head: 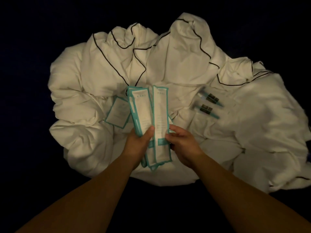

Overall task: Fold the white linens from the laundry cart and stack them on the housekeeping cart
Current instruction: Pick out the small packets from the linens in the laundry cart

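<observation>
A crumpled heap of white linens [176, 64] with thin black piping fills the middle of the head view. Above it my left hand [139, 143] grips a bunch of long white packets with teal borders [143, 115], thumb across their front. My right hand [181, 145] pinches the rightmost long packet [161, 118] at its edge. The lower ends of the packets hang between my wrists.
A smaller square teal-edged packet [117, 113] lies on the linens left of the bunch. Two small teal tubes with dark labels [208, 103] lie on the cloth to the right. Everything around the heap is dark and unreadable.
</observation>
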Motion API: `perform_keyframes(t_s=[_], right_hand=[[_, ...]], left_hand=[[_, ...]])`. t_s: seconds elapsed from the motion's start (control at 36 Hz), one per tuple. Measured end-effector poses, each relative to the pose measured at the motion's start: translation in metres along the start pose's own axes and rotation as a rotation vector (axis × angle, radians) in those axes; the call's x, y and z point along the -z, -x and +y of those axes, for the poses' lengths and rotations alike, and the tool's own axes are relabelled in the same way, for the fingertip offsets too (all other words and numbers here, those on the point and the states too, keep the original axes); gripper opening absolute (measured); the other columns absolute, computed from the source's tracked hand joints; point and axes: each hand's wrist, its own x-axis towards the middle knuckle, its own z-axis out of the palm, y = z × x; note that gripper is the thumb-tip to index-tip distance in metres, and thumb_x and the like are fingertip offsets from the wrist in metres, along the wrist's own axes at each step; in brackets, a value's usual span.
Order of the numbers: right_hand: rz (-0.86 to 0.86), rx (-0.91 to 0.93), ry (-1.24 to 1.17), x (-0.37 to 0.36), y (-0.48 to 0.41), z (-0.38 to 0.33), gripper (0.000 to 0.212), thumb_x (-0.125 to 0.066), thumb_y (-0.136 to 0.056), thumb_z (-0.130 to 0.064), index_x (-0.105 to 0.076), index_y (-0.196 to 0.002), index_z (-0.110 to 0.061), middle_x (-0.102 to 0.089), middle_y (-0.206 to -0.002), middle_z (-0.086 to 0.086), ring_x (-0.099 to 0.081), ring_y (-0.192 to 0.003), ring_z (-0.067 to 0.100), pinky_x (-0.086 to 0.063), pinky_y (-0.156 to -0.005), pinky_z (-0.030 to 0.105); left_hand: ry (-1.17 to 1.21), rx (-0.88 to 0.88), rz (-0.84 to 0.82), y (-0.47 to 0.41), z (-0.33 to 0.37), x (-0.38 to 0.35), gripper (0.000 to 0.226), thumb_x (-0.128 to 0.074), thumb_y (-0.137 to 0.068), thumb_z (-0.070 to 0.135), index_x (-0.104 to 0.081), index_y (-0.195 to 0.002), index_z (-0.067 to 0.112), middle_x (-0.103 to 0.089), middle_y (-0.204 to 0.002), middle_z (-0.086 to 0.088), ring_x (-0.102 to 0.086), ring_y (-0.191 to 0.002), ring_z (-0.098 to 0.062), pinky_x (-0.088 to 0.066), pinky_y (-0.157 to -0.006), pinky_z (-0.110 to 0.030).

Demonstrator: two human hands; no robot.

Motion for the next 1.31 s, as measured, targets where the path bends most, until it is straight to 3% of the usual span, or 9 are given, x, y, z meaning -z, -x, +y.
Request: perform_keyframes(t_s=[0.25,0.36,0.47,0.58,0.89,1.03,1.11,1.22,1.31], right_hand=[[0.005,0.164,0.397,0.001,-0.002,0.009,0.032,-0.068,-0.083,0.000,-0.069,-0.113,-0.012,-0.071,-0.096,0.015,-0.061,-0.085,0.015,-0.053,-0.081,0.033],[0.020,0.117,0.560,0.006,-0.014,0.007,0.025,-0.060,-0.091,-0.004,-0.066,-0.116,-0.001,-0.068,-0.095,0.009,-0.059,-0.061,-0.006,-0.044,-0.060,0.009],[0.240,0.068,1.034,0.035,-0.036,0.016,0.028,-0.058,-0.092,-0.012,-0.068,-0.118,-0.010,-0.067,-0.119,0.012,-0.064,-0.104,0.023,-0.044,-0.088,0.023],[0.218,-0.099,1.365,0.056,-0.050,0.030,0.048,-0.055,-0.092,-0.016,-0.047,-0.139,-0.016,-0.050,-0.139,0.012,-0.046,-0.127,0.027,-0.033,-0.102,0.026],[0.302,-0.103,1.338,0.055,-0.069,0.054,0.048,-0.064,-0.085,-0.014,-0.051,-0.131,-0.014,-0.058,-0.128,0.012,-0.054,-0.118,0.030,-0.042,-0.097,0.032],[0.218,-0.123,1.293,0.057,-0.062,0.052,0.030,-0.063,-0.082,-0.008,-0.068,-0.111,-0.008,-0.064,-0.118,0.016,-0.058,-0.111,0.030,-0.043,-0.088,0.029],[0.272,-0.140,1.287,0.059,-0.049,0.039,0.033,-0.058,-0.087,-0.010,-0.062,-0.119,-0.006,-0.060,-0.124,0.019,-0.055,-0.116,0.031,-0.041,-0.094,0.031],[0.477,-0.089,1.235,0.066,-0.025,-0.001,0.029,-0.054,-0.090,-0.010,-0.056,-0.118,-0.002,-0.060,-0.120,0.021,-0.057,-0.112,0.035,-0.043,-0.089,0.033],[0.465,0.031,1.049,0.065,-0.003,-0.035,0.027,-0.058,-0.089,-0.006,-0.057,-0.115,0.003,-0.061,-0.117,0.023,-0.058,-0.106,0.035,-0.043,-0.083,0.033]], left_hand=[[-0.032,0.023,-0.067,-0.008,-0.006,0.004,0.030,-0.080,-0.073,0.004,-0.068,-0.096,0.018,-0.075,-0.090,-0.001,-0.071,-0.082,-0.014,-0.057,-0.069,-0.025],[-0.113,0.031,0.053,-0.014,-0.012,0.012,0.032,-0.080,-0.072,0.001,-0.066,-0.096,0.017,-0.072,-0.088,-0.001,-0.070,-0.075,-0.010,-0.057,-0.069,-0.026],[-0.165,0.030,0.139,-0.020,-0.015,0.026,0.047,-0.085,-0.067,0.008,-0.065,-0.108,0.009,-0.071,-0.097,-0.006,-0.069,-0.083,-0.016,-0.056,-0.075,-0.031],[-0.201,0.017,0.141,-0.020,-0.013,0.043,0.045,-0.081,-0.072,0.005,-0.060,-0.111,0.011,-0.069,-0.099,-0.005,-0.068,-0.087,-0.016,-0.056,-0.075,-0.029],[-0.240,-0.046,0.176,-0.024,-0.005,0.073,0.036,-0.078,-0.074,0.001,-0.060,-0.095,0.023,-0.067,-0.088,0.007,-0.065,-0.070,0.002,-0.053,-0.061,-0.012],[-0.263,-0.020,0.204,-0.019,-0.001,0.084,0.063,-0.088,-0.055,0.027,-0.062,-0.112,0.017,-0.070,-0.100,-0.001,-0.068,-0.087,-0.012,-0.057,-0.074,-0.027],[-0.273,-0.003,0.200,-0.011,0.006,0.083,0.077,-0.082,-0.043,0.043,-0.063,-0.113,0.018,-0.071,-0.104,-0.003,-0.069,-0.093,-0.018,-0.055,-0.082,-0.036],[-0.285,0.012,0.199,0.002,0.024,0.073,0.064,-0.088,-0.060,0.020,-0.058,-0.116,0.015,-0.067,-0.107,-0.005,-0.065,-0.095,-0.019,-0.052,-0.082,-0.031],[-0.243,-0.008,0.182,0.017,0.050,0.057,0.055,-0.087,-0.065,0.012,-0.056,-0.111,0.017,-0.065,-0.101,-0.002,-0.064,-0.093,-0.020,-0.049,-0.081,-0.029]])
